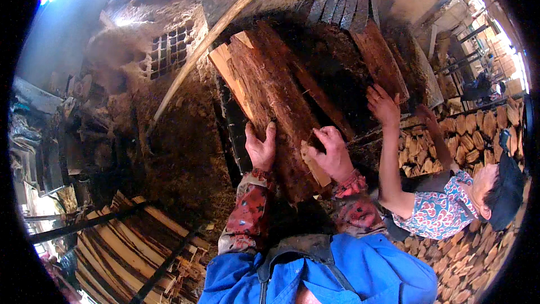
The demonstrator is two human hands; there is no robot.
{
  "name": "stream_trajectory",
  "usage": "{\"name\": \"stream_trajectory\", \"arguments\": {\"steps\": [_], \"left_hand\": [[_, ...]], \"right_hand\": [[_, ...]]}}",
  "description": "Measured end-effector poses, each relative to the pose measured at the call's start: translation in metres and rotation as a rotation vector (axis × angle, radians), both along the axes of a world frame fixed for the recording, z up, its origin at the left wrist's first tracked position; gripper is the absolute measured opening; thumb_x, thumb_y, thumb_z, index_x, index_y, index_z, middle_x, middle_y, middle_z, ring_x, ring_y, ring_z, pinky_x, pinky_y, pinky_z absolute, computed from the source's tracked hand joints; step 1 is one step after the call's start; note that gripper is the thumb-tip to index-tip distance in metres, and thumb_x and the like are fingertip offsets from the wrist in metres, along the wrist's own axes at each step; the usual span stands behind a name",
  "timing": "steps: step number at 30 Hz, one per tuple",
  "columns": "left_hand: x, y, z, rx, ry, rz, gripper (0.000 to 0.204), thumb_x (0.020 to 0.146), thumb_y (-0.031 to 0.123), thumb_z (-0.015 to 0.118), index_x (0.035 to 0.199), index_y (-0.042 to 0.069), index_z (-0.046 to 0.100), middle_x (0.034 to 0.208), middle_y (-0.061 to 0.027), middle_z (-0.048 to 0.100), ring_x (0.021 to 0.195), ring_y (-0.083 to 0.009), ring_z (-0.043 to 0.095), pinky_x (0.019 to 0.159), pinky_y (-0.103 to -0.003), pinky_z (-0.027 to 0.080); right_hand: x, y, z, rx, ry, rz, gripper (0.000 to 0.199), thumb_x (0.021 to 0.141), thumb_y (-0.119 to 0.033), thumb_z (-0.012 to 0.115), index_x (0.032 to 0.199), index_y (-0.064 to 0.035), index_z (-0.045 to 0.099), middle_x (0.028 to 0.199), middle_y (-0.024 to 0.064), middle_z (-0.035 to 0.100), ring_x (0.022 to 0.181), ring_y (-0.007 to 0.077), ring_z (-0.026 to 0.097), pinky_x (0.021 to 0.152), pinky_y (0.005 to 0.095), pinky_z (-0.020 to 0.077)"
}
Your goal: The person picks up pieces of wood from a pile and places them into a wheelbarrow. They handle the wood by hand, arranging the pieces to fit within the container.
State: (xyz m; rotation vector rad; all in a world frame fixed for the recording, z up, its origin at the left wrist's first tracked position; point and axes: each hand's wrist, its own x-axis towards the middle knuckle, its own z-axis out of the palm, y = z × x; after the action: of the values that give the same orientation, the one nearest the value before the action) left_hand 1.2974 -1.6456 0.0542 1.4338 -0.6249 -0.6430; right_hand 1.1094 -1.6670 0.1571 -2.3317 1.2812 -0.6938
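A long rough slab of bark-covered wood [275, 90] lies lengthwise in front of me, its pale split face showing along the left edge. My left hand [260, 145] is closed at the slab's left side, thumb up against the bark; part of its fingers is hidden. At the slab's right edge, my right hand [333, 155] is curled closed around a short pale strip of wood [316, 169]. Whether that strip is part of the slab I cannot tell. Another narrow bark piece [320, 95] lies alongside, just right of the slab.
A co-worker's hand [385, 107] reaches toward another bark slab [379, 59] on the right. A long curved pole [216, 31] leans across the far left. Stacked split wood [469, 141] stands at right; long boards [121, 247] lie behind a dark bar at lower left.
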Motion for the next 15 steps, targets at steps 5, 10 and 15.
{"name": "stream_trajectory", "arguments": {"steps": [5,10,15], "left_hand": [[0.001,-0.004,0.013,0.001,0.011,-0.007,0.071,0.087,0.032,0.074,0.131,-0.014,0.042,0.117,-0.0224,0.063,0.108,-0.0247,0.06,0.094,-0.035,0.047],[-0.005,-0.017,0.017,0.01,-0.01,0.02,0.069,0.087,0.03,0.074,0.129,-0.014,0.043,0.118,-0.0228,0.062,0.109,-0.0248,0.06,0.094,-0.035,0.047],[-0.005,-0.023,0.031,0.022,-0.011,-0.021,0.064,0.088,0.027,0.073,0.128,-0.013,0.045,0.115,-0.0205,0.064,0.105,-0.0233,0.062,0.091,-0.035,0.049]], "right_hand": [[-0.016,-0.031,0.01,-0.063,-0.067,-0.111,0.031,0.081,-0.014,0.073,0.106,0.0028,0.066,0.1,0.0161,0.062,0.095,0.0314,0.062,0.083,0.0371,0.0504],[-0.047,-0.095,-0.031,-0.129,0.196,-0.163,0.056,0.079,-0.02,0.075,0.128,-0.0015,0.056,0.118,0.018,0.057,0.111,0.0352,0.055,0.096,0.0413,0.046],[-0.064,-0.122,-0.051,-0.037,0.221,-0.144,0.051,0.08,-0.015,0.07,0.127,-0.0017,0.057,0.115,0.0199,0.059,0.109,0.0375,0.057,0.094,0.0402,0.0474]]}}
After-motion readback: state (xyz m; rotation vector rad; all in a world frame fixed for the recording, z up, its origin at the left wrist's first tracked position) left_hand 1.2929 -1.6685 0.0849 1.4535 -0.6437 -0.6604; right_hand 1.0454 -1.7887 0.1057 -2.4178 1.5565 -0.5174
